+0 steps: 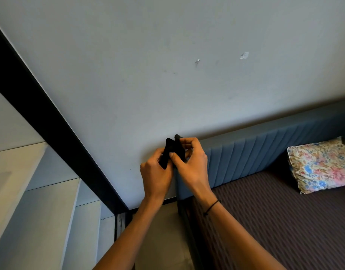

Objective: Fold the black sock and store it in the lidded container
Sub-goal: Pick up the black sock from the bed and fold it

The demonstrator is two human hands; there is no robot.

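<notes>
Wall (pixel 167 65) fills most of my view, pale and scuffed, with two small torn scraps stuck to it on the upper right. Running diagonally down its left side is a black beam (pixel 50 121), and beyond that are pale panels. Lower right is a bed (pixel 284 221) covered in a brown ribbed sheet, backed by a blue padded headboard (pixel 255 154) with vertical channels that sits against the wall. A floral pillow (pixel 321 164) lies at the far end of the bed, touching the headboard.

I hold the black sock (pixel 172 151) up in the air in front of the wall, just left of the headboard's end, between both hands. It is bunched and doubled over, two dark peaks sticking up above my fingers. My left hand (pixel 156 176) grips its lower part; my right hand (pixel 191 162), a thin black band on its wrist, pinches the upper folds with thumb and fingers.
</notes>
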